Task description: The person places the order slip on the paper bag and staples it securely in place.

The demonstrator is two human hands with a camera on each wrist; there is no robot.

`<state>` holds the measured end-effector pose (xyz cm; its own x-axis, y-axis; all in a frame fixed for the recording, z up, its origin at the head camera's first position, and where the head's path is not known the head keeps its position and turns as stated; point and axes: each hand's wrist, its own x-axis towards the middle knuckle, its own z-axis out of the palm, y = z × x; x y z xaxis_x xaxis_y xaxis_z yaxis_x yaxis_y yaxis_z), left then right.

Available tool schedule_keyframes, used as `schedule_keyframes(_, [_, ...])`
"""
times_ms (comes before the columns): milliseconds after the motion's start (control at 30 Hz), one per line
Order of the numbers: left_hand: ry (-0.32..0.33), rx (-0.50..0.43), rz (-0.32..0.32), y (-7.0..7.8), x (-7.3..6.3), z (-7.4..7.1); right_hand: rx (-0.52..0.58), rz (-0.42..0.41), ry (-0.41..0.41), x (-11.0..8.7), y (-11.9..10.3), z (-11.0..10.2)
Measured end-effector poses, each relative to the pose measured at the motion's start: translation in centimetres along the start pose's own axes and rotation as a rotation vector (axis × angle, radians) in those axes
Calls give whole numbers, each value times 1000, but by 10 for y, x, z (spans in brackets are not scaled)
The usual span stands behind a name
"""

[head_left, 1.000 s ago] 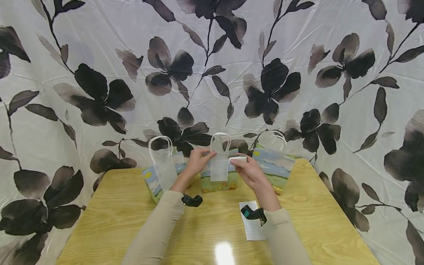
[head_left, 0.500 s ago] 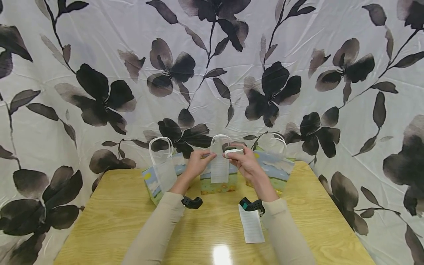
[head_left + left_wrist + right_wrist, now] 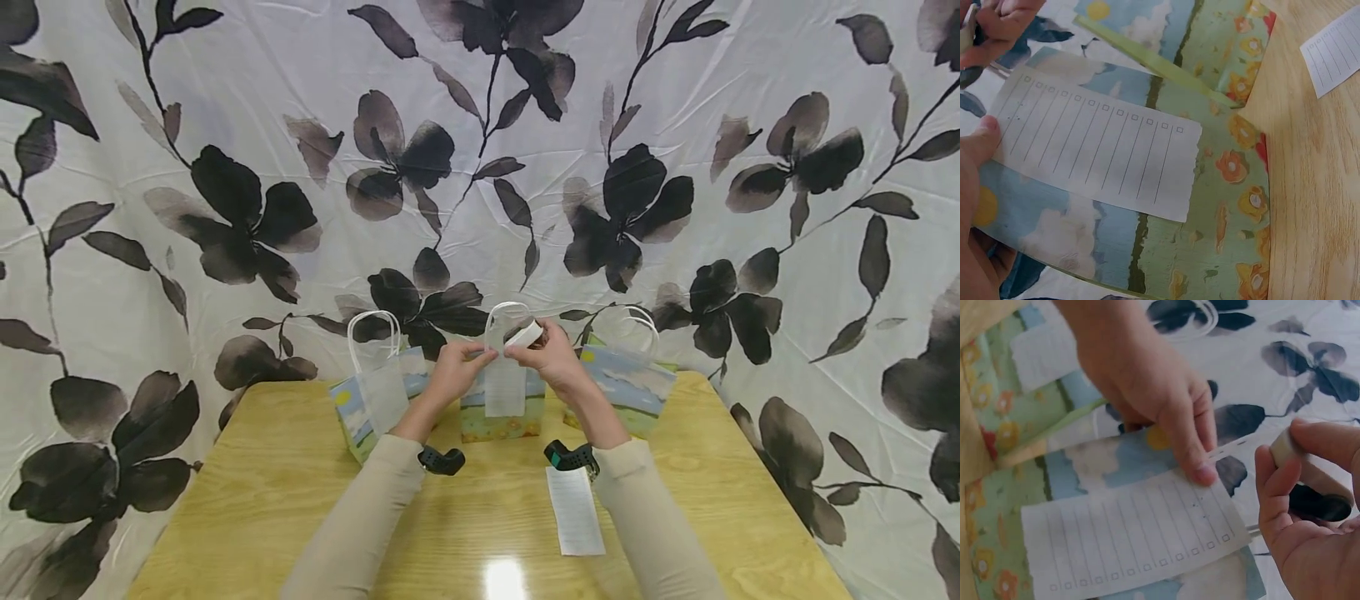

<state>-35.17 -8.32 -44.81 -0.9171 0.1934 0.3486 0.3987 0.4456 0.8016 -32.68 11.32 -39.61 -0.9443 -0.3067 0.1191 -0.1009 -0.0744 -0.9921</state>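
Note:
The left hand (image 3: 448, 371) pinches the upper edge of a lined paper strip (image 3: 1100, 140) with small checkboxes against the front of the middle paper gift bag (image 3: 1216, 212), thumb in front and fingers behind. This bag is painted with sky, grass and flowers, and its white handle (image 3: 507, 306) loops above. Just right of that handle, the right hand (image 3: 555, 358) grips a white roll of tape (image 3: 1285, 449) between thumb and fingers. Both thumbs are close together over the strip's top end. A dark round shape (image 3: 1327, 506) shows within the roll.
A matching bag (image 3: 348, 408) stands at the left, with a paper strip (image 3: 385, 400) on its front. Another bag (image 3: 626, 387) stands at the right. One lined strip (image 3: 576, 512) lies flat on the wooden table (image 3: 480, 517). Floral fabric (image 3: 300, 100) hangs behind.
The right hand has moved up and left with the roll of tape, closer to the left hand, and the roll has tilted. The left hand keeps its hold on the strip.

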Motion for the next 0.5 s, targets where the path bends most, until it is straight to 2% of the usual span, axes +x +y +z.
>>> schedule_keyframes(100, [12, 2, -1, 2, 3, -3, -129, -37, -12, 7, -2, 2])
schedule_keyframes(267, [17, 8, -6, 3, 6, -9, -245, -85, -40, 16, -3, 5])
schedule_keyframes(500, [-23, 59, 14, -3, 0, -3, -440, -104, -89, 13, 5, 6])
